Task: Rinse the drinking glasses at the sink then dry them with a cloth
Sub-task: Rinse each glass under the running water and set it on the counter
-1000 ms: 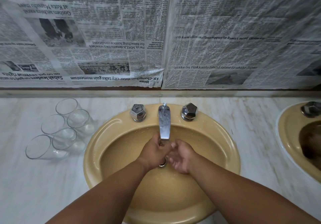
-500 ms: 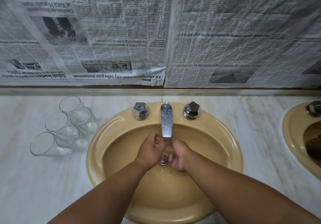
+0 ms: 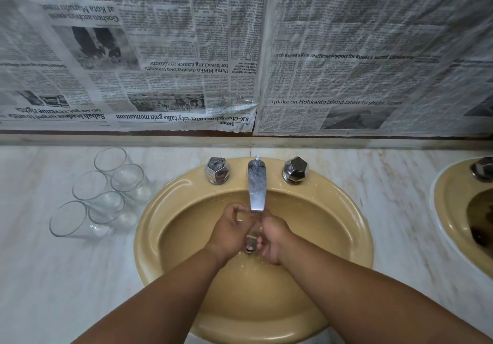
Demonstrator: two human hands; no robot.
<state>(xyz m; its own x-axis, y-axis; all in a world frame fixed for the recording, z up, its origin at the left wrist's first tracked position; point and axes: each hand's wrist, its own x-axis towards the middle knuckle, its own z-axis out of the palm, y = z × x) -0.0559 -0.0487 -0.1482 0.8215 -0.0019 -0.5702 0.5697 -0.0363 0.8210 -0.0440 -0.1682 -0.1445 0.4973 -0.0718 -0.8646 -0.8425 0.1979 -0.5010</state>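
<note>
Five clear drinking glasses [image 3: 106, 210] on the pale marbled surface [image 3: 66, 277], left of the sink [image 3: 165, 210]; all upright, mouths up, bunched close, some touching or overlapping in view, well apart from both hands; none visibly in the basin; one tan oval sink in full, with a second one [image 3: 448, 197] of the same colour cut off by the right edge; one chrome spout [image 3: 257, 186] at the middle of the near basin's back rim, with a thin stream of water below it; two faceted chrome knobs, left knob [image 3: 216, 170] and right knob [image 3: 295, 169], one on either side of the spout; a third knob [image 3: 482, 169] on the rim of the far basin; left hand [image 3: 229, 233] and right hand [image 3: 274, 239] side by side inside the basin, right under the spout and in the stream; fingers [image 3: 234, 210] of both curled inward toward each other, narrow; impossible to tell whether wrapped round anything, the gap between the palms blurred by water and glare; drain [image 3: 250, 246] just visible in that gap; two bare forearms reaching in from the lower edge; two newspaper sheets across the wall behind, left sheet [image 3: 133, 63] upside down, right sheet [image 3: 360, 77] the right way up.
</note>
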